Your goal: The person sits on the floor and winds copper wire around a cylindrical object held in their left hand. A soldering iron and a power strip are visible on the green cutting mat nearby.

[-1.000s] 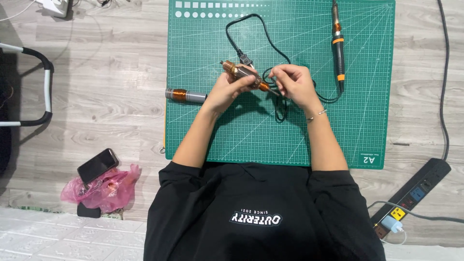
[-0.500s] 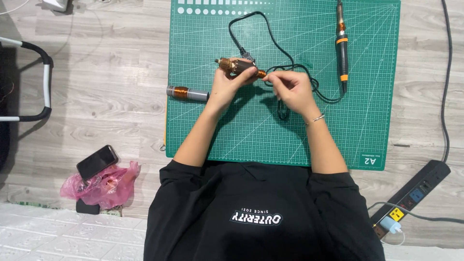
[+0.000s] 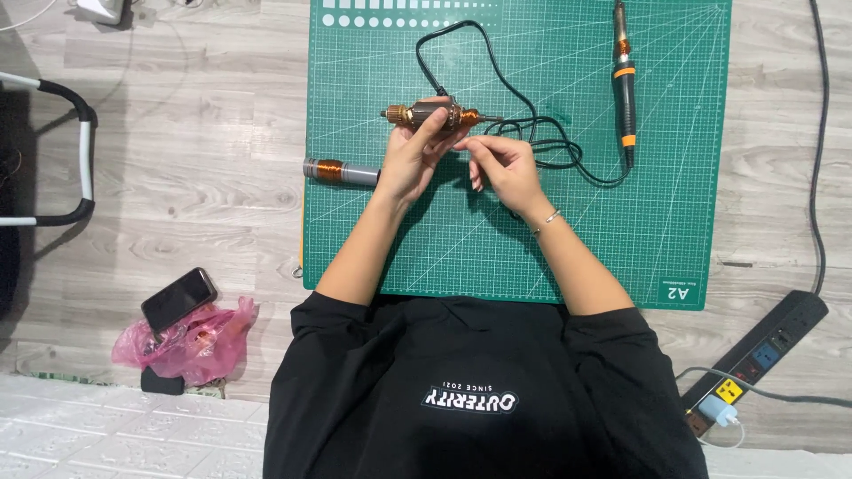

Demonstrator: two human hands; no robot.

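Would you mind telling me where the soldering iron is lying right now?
In the head view the soldering iron lies lengthwise near the upper right of the green cutting mat, apart from the right hand, with its black cord looping between them.

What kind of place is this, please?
Probably a home or hobby electronics workspace set up on a wooden floor. A green cutting mat lies there with a soldering iron on it, a power strip sits nearby, and the left hand holds a motor armature.
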